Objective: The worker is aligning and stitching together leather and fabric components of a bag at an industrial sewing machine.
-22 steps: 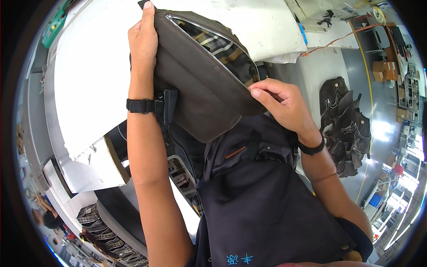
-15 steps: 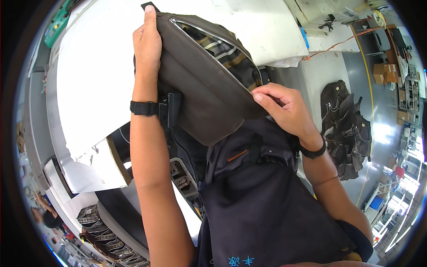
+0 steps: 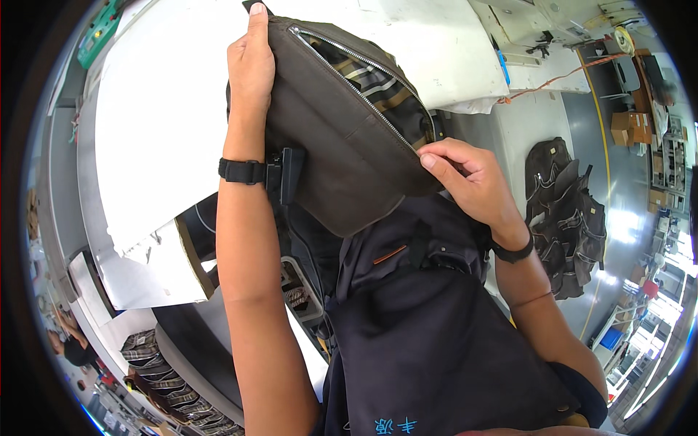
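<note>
A dark brown bag [image 3: 327,138] is held up in front of me, tilted, its silver-toothed zipper [image 3: 361,96] gaping. Striped lining [image 3: 378,83] in tan, black and white shows through the opening. My left hand [image 3: 251,65] grips the bag's left edge, thumb up near a black tab at the top corner. At the lower right end of the zipper, my right hand [image 3: 472,178] pinches the bag's edge between thumb and fingers. Whether a zipper pull is in that pinch cannot be seen.
A white-topped table [image 3: 156,138] lies beyond and to the left. Several dark bags [image 3: 563,218] are piled at the right, beside the grey floor. Plaid-lined pieces [image 3: 171,378] stand in a row at lower left. Far left, another person [image 3: 73,349] is partly visible.
The bag and my left hand have shifted slightly right in the view. Both hands keep the same hold, and the zipper opening looks much the same.
</note>
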### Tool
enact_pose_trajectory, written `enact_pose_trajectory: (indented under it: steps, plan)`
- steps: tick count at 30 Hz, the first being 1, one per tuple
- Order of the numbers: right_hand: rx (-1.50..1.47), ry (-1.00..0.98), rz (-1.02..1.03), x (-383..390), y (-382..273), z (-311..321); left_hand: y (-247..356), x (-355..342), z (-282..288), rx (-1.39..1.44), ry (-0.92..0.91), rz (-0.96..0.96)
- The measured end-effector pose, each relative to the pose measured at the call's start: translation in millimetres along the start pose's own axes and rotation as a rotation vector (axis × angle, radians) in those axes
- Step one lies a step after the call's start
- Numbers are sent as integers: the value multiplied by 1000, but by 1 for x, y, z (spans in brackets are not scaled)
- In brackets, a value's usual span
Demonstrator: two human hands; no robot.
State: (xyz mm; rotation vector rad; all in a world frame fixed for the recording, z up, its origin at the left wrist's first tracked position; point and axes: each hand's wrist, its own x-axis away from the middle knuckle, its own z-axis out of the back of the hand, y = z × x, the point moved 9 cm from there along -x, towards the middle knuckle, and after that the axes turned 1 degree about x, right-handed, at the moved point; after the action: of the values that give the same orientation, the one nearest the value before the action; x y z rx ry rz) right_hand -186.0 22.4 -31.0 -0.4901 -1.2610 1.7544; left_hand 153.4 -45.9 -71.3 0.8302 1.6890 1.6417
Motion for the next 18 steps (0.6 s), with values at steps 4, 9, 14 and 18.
enact_pose_trajectory:
  steps: [4,9,14,18]
  plan:
    - [3,3,7,0,0,0,-1,-1,-1,9,-2,0]
    - [20,12,20,0,2,0,2,1,0,-3,29,-25]
    - [14,58,68,-1,-1,1,0,0,0,5,10,-7]
    - [7,57,59,0,1,1,-1,-2,2,-11,13,3]
